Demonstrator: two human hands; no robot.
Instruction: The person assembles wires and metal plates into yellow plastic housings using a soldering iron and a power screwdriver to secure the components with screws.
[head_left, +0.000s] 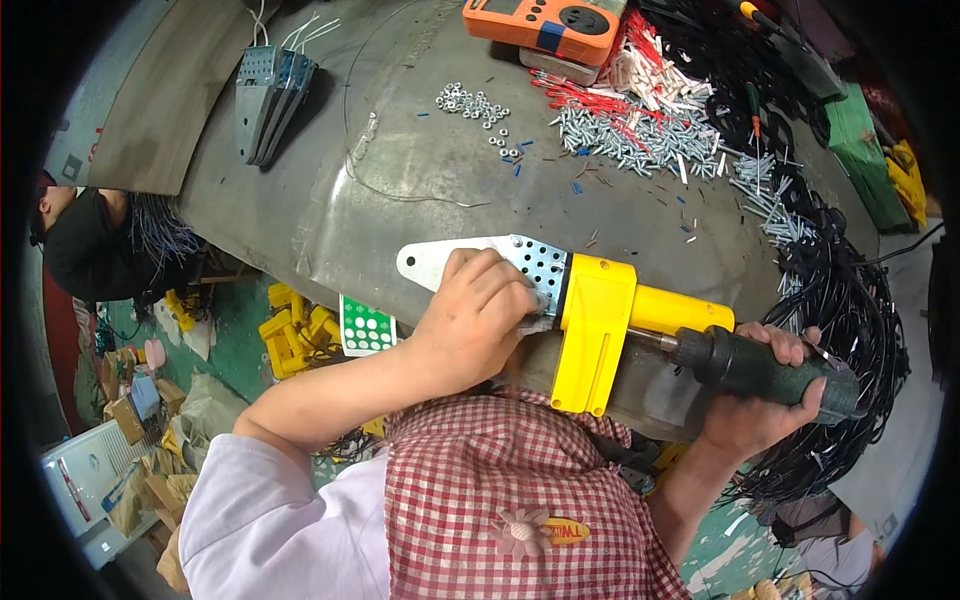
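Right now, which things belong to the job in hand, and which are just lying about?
Apparently in the job:
- yellow housing
- tapered metal plate, left hand on it
- dark power driver, in right hand

Apparently lying about:
- orange meter
- nuts and screws, perhaps supplies
- wired metal pieces

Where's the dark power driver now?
The dark power driver is right of centre in the head view, in the right hand, pointing left toward the yellow housing.

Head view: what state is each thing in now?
Metal plate: partly hidden
Left hand: curled over the plate
Yellow housing: against the plate's perforated end
Power screwdriver: shaft toward housing; running or not, unclear
Right hand: wrapped around the screwdriver
Nuts: loose, scattered
Screws: loose, heaped
Orange meter: face up
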